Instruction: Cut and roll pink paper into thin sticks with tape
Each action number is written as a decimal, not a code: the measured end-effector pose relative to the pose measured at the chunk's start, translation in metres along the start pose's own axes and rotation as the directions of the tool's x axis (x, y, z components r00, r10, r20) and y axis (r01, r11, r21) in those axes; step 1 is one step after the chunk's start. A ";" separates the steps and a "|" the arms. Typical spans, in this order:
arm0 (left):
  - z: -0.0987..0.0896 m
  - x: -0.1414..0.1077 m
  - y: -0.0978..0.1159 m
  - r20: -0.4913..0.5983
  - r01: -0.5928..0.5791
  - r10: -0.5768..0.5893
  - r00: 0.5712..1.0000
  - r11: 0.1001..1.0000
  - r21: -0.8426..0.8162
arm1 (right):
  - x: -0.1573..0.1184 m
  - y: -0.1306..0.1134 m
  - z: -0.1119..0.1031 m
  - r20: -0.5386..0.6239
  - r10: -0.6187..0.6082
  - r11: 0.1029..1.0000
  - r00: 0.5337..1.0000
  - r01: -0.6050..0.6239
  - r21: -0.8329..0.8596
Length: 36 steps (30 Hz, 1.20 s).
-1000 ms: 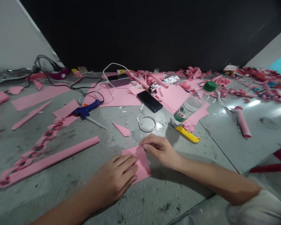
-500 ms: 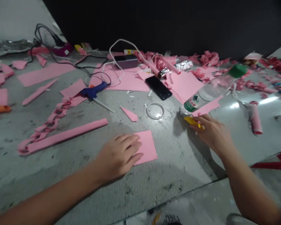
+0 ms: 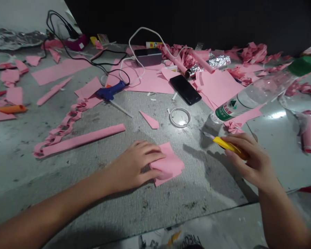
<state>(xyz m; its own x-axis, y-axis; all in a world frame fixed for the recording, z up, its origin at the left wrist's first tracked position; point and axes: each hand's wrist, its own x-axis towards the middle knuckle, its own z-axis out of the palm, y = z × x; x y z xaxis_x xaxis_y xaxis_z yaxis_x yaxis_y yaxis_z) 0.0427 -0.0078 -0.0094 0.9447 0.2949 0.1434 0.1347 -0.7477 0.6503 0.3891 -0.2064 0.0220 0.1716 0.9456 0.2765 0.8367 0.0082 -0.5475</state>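
My left hand (image 3: 134, 165) pinches the left edge of a folded pink paper square (image 3: 169, 165) lying on the grey floor; the paper buckles up slightly under the fingers. My right hand (image 3: 251, 159) is off to the right of it and holds a yellow utility knife (image 3: 226, 144), its short blade tip pointing left. A tipped plastic water bottle (image 3: 251, 97) with a green cap lies just beyond the right hand.
Between the hands and the far wall lie a clear tape ring (image 3: 180, 117), a small pink triangle (image 3: 150, 120), a black phone (image 3: 185, 89), a blue glue gun (image 3: 111, 90), a long pink strip (image 3: 85, 138), a paper chain (image 3: 64, 126), cables and pink scraps.
My right hand left the pink paper, reached right, and picked up the yellow knife beside the bottle. My left hand stayed on the paper, which now bunches up. The view shifted right.
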 end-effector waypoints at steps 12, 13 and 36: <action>-0.008 0.006 -0.001 -0.118 0.341 -0.437 0.892 0.819 -0.462 | 0.005 -0.055 0.031 0.494 -0.251 0.959 0.832 0.147 0.241; -0.007 0.006 -0.002 -0.127 0.336 -0.423 0.897 0.840 -0.425 | 0.008 -0.059 0.037 0.533 -0.272 0.956 0.801 0.164 0.242; 0.012 -0.026 -0.009 -0.080 -0.007 0.033 0.996 0.954 0.300 | 0.029 -0.057 0.050 0.500 -0.251 0.968 0.829 0.209 0.140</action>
<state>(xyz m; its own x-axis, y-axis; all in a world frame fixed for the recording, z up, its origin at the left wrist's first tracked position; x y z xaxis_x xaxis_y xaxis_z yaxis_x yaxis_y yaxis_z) 0.0205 -0.0160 -0.0274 0.9217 0.3169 0.2236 0.2113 -0.8938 0.3957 0.3200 -0.1635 0.0221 -0.3279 0.9443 -0.0281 0.7730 0.2511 -0.5825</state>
